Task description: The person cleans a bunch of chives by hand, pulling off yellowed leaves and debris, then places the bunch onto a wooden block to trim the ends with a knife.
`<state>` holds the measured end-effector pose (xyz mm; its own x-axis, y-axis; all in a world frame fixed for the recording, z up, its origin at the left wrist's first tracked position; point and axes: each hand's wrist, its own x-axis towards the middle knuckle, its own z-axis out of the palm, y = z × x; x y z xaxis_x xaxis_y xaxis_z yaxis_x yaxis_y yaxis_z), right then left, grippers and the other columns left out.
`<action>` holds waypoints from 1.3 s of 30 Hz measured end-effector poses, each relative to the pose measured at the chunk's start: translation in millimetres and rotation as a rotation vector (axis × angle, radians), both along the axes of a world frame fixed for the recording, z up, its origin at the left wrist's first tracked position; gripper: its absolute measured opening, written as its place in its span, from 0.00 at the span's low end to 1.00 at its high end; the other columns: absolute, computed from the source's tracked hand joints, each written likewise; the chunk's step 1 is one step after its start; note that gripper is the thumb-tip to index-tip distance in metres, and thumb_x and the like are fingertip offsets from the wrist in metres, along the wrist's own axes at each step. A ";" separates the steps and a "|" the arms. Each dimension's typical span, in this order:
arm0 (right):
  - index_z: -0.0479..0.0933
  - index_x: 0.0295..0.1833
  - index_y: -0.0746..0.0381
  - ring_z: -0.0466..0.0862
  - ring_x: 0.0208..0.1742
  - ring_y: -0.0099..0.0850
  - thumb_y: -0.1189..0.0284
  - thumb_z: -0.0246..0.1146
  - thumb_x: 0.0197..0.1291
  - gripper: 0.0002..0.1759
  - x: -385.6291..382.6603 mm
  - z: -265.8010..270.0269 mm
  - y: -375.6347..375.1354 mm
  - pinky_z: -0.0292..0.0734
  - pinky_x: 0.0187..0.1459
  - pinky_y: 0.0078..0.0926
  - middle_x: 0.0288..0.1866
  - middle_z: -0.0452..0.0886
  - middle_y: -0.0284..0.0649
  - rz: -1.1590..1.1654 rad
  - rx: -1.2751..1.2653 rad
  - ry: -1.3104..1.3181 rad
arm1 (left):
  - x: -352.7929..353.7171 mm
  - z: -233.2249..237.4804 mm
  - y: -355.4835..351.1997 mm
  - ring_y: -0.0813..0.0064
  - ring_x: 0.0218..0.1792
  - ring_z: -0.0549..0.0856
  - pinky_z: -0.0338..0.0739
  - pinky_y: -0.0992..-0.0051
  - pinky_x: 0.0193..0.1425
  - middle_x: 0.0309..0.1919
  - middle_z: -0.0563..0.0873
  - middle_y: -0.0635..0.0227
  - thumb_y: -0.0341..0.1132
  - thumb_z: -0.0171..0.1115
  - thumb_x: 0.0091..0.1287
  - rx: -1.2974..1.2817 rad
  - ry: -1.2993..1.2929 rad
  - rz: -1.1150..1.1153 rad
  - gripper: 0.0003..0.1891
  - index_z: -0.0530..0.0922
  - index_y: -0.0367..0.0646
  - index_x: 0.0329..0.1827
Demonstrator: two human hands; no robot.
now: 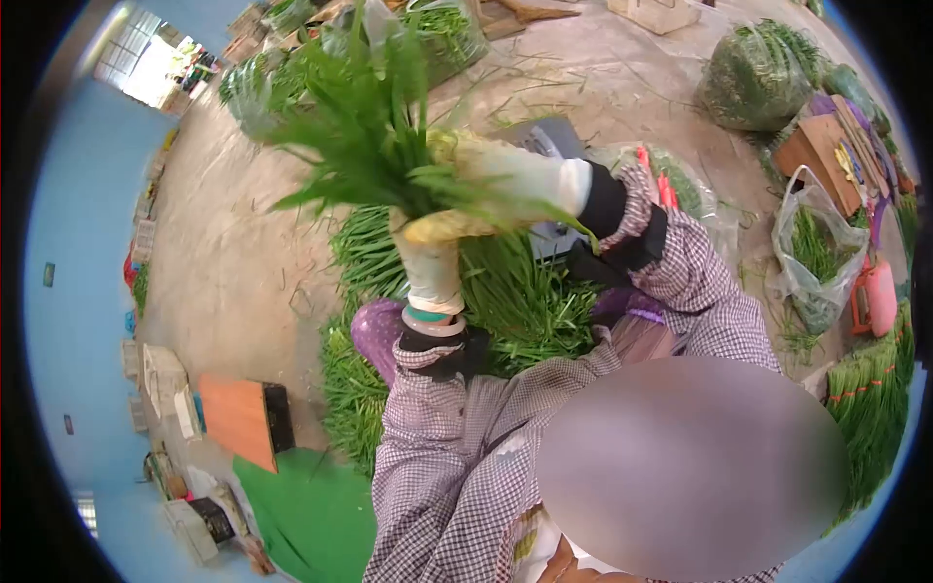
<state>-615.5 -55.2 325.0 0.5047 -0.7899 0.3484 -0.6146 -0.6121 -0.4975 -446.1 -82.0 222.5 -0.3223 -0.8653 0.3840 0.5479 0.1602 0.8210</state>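
Observation:
A bunch of long flat green leaves, looking like garlic chives (374,136), is raised in front of me, its tips fanned upward and blurred by motion. My right hand (476,185), in a pale glove with yellow fingers, reaches across from the right and closes around the bunch. From below, my left hand (428,257), also gloved, grips the lower part; its fingers are mostly hidden by leaves and the other glove. Under both hands a pile of loose chives (530,301) lies over and between my legs. Behind my right wrist sits a grey device (549,136), partly covered.
More chives (352,389) lie along my left side. Tied bundles (865,408) stand at the right, near a pink container (878,296) and an open plastic bag of greens (818,253). A full bag (758,78) stands farther back. An orange board (238,418) and green sheet (311,515) are at left.

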 end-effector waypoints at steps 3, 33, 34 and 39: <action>0.63 0.74 0.64 0.74 0.69 0.45 0.51 0.74 0.55 0.48 -0.9 -60.0 16.5 0.69 0.69 0.35 0.68 0.73 0.52 -0.059 -0.218 -0.431 | 45.2 6.1 14.9 0.71 0.38 0.85 0.82 0.71 0.46 0.38 0.87 0.64 0.29 0.61 0.70 0.293 -0.036 0.377 0.08 0.80 0.37 0.50; 0.70 0.45 0.59 0.74 0.26 0.19 0.63 0.56 0.76 0.10 2.9 -291.3 121.7 0.72 0.28 0.21 0.32 0.76 0.27 -0.349 0.962 -0.960 | 330.5 -122.2 70.7 0.70 0.45 0.78 0.71 0.56 0.64 0.34 0.78 0.75 0.42 0.57 0.70 0.159 0.683 0.283 0.08 0.75 0.48 0.39; 0.74 0.55 0.61 0.84 0.39 0.29 0.53 0.57 0.73 0.22 -7.5 -283.5 117.6 0.80 0.42 0.28 0.42 0.82 0.37 -0.312 1.078 -0.279 | 332.0 -124.1 68.9 0.71 0.44 0.78 0.70 0.57 0.65 0.34 0.78 0.76 0.41 0.57 0.70 0.148 0.712 0.277 0.08 0.75 0.48 0.39; 0.65 0.75 0.60 0.71 0.72 0.49 0.37 0.56 0.65 0.45 38.4 -255.0 86.5 0.66 0.71 0.40 0.71 0.71 0.57 -0.090 0.636 -0.105 | 304.7 -104.9 70.0 0.76 0.41 0.77 0.70 0.62 0.64 0.32 0.76 0.77 0.37 0.58 0.70 0.135 0.861 0.219 0.06 0.75 0.48 0.44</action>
<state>-577.1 31.3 70.0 0.4155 -0.8958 -0.1575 -0.5782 -0.1265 -0.8060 -141.4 -12.0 117.6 0.2076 -0.9290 0.3065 0.9509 0.2651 0.1595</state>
